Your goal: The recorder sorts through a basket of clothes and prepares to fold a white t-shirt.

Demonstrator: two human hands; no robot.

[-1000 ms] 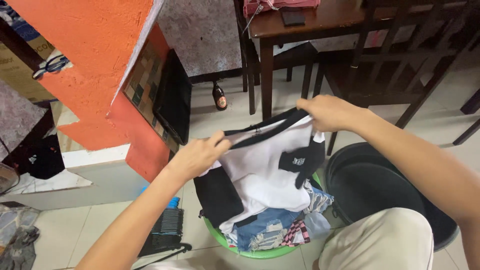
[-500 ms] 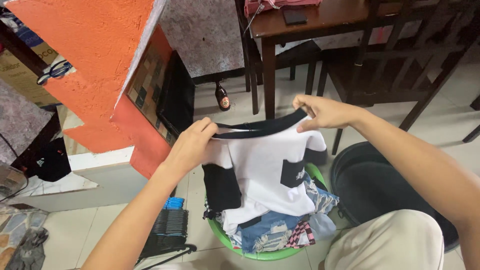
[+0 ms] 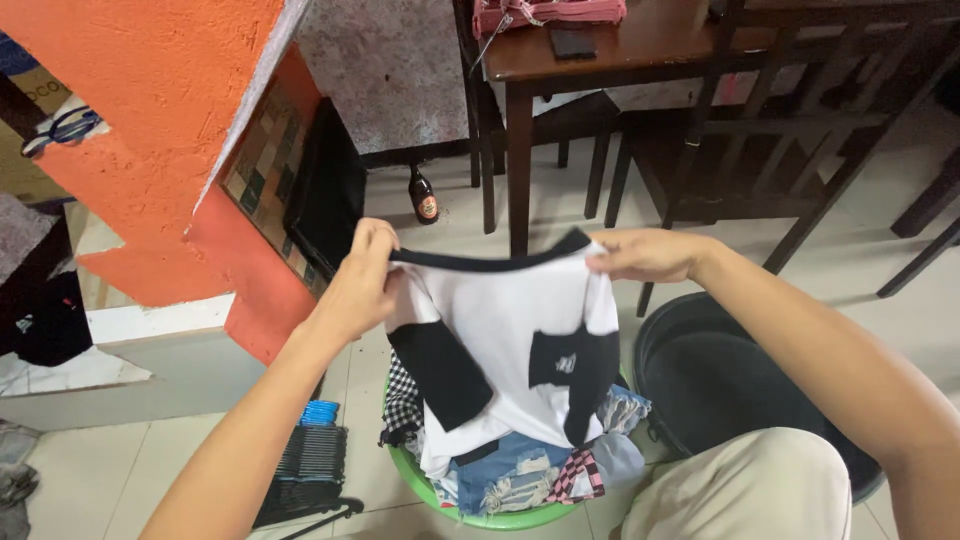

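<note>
Nearest the camera, a knee in pale trousers [image 3: 745,485] fills the lower right corner. Just beyond it a green basin [image 3: 480,515] on the tiled floor is heaped with clothes: torn denim, checked cloth, a pale blue piece. A black tub [image 3: 735,375] stands just beside it on the right, and a stack of dark hangers [image 3: 310,465] lies on the left.

Above the basin, a white shirt with black sleeves and collar [image 3: 505,330] hangs stretched between the two hands (its hem trails into the heap). The left hand [image 3: 360,285] has its fingers clamped on one shoulder, the right hand [image 3: 650,255] pinches the other.

Farther off a brown bottle [image 3: 424,196] stands on the floor by the orange wall [image 3: 170,110], and a dark wooden worktop [image 3: 620,45] carries pink cloth [image 3: 550,14].
</note>
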